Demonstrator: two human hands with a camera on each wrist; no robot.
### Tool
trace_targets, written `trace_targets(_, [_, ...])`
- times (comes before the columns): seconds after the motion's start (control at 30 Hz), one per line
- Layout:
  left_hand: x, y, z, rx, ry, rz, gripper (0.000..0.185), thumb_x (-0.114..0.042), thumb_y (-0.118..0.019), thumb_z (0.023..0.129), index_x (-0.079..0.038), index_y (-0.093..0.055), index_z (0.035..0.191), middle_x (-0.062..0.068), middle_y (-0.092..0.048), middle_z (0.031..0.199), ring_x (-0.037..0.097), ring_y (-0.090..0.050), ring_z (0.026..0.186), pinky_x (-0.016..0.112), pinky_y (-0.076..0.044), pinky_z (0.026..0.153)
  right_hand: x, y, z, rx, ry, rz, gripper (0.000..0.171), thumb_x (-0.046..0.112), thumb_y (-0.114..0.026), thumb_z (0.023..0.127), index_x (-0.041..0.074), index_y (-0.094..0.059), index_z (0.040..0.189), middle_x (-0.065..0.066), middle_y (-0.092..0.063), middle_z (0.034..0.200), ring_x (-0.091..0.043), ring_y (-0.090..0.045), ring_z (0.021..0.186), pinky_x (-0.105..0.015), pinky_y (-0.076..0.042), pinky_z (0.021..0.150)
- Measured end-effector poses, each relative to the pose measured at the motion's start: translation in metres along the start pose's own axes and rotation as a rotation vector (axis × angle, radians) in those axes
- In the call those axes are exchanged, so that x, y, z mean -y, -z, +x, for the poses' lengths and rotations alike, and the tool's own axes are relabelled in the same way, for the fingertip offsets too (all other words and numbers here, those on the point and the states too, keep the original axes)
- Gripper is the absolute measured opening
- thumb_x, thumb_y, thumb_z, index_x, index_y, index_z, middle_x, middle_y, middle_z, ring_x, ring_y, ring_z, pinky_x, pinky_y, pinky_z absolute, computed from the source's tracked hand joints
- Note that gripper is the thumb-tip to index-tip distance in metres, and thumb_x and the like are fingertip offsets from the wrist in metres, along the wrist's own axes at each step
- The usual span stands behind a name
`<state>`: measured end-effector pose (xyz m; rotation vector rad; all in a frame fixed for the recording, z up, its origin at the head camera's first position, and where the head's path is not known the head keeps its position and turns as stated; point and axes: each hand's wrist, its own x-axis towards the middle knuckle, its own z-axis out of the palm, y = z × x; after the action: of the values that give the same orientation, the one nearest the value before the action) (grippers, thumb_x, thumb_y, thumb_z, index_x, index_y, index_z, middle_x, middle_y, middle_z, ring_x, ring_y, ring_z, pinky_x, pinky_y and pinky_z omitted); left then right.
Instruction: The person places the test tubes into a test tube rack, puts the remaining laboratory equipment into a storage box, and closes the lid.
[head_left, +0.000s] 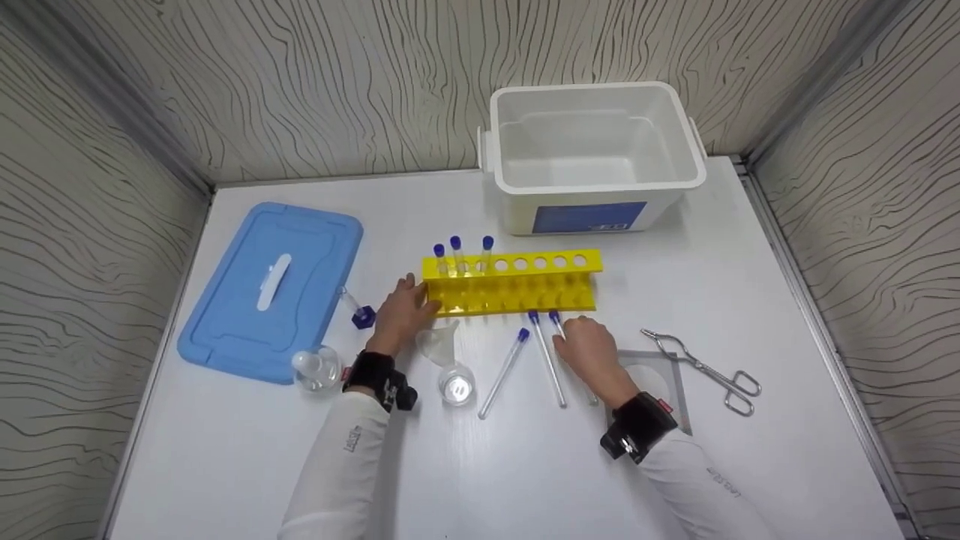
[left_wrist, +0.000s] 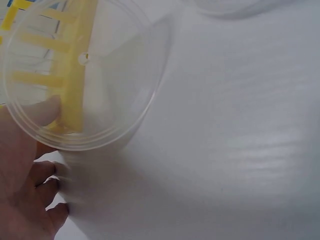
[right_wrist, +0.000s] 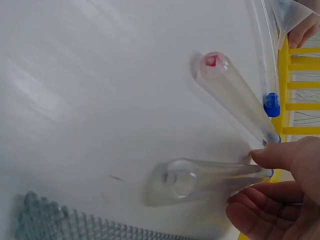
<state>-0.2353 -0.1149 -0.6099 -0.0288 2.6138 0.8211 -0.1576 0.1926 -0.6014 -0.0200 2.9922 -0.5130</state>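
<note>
My left hand [head_left: 401, 315] is resting on the left end of the yellow rack [head_left: 517, 285], which is standing on the bench with three blue-capped tubes upright in it. My right hand [head_left: 592, 349] is pinching a clear blue-capped tube [right_wrist: 210, 180] lying just before the rack.

On the table stand one yellow rack [head_left: 517, 283] with three capped tubes [head_left: 457, 253] in it, and three more tubes [head_left: 504, 373] lie flat. There are also one white box [head_left: 592, 154], one blue lid [head_left: 270, 289], one funnel [head_left: 439, 341] and one pair of tongs [head_left: 705, 370].
</note>
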Motion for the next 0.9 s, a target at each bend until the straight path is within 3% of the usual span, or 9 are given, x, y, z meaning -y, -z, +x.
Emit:
trace_targets(0.2, [0.0, -0.001, 0.001, 0.006, 0.02, -0.03, 0.063, -0.045, -0.052, 0.099, -0.016, -0.037, 0.153, 0.01, -0.017, 0.167, 0.035, -0.014, 0.155, 0.056, -0.017, 0.124, -0.002, 0.001, 0.003, 0.026, -0.05, 0.042, 0.019, 0.016, -0.067, 0.088, -0.001, -0.07, 0.078, -0.01, -0.063, 0.066, -0.022, -0.05, 0.057, -0.037, -0.043, 0.053])
trace_targets(0.37, [0.001, -0.003, 0.002, -0.01, 0.016, -0.031, 0.064, -0.045, -0.052, 0.098, -0.015, -0.038, 0.153, 0.011, -0.018, 0.167, 0.035, -0.015, 0.155, 0.057, -0.017, 0.124, -0.004, 0.008, 0.001, 0.07, -0.086, 0.095, 0.023, 0.017, -0.066, 0.088, -0.003, -0.074, 0.098, -0.015, -0.073, 0.083, -0.021, -0.057, 0.063, -0.034, -0.05, 0.057])
trace_targets(0.5, [0.002, -0.003, 0.002, -0.024, 0.013, -0.033, 0.064, -0.045, -0.053, 0.097, -0.015, -0.039, 0.152, 0.011, -0.019, 0.166, 0.034, -0.015, 0.155, 0.057, -0.017, 0.124, -0.001, 0.021, -0.003, 0.058, -0.105, 0.158, 0.031, 0.02, -0.067, 0.09, -0.003, -0.072, 0.109, -0.013, -0.074, 0.085, -0.017, -0.055, 0.06, -0.026, -0.046, 0.053])
trace_targets(0.67, [0.001, -0.004, 0.001, -0.031, 0.012, -0.042, 0.064, -0.045, -0.053, 0.097, -0.015, -0.039, 0.152, 0.011, -0.02, 0.166, 0.035, -0.018, 0.155, 0.057, -0.018, 0.124, 0.002, 0.047, -0.008, -0.081, -0.064, 0.255, 0.03, 0.019, -0.069, 0.089, -0.002, -0.072, 0.109, -0.013, -0.073, 0.082, -0.016, -0.056, 0.059, -0.023, -0.045, 0.051])
trace_targets(0.9, [0.001, -0.004, 0.0, -0.047, 0.0, -0.037, 0.063, -0.044, -0.053, 0.098, -0.015, -0.039, 0.152, 0.012, -0.021, 0.166, 0.035, -0.017, 0.155, 0.057, -0.018, 0.124, 0.008, 0.084, -0.006, -0.24, 0.003, 0.365, 0.029, 0.02, -0.069, 0.089, 0.001, -0.072, 0.11, -0.013, -0.073, 0.087, -0.022, -0.068, 0.075, -0.02, -0.052, 0.061])
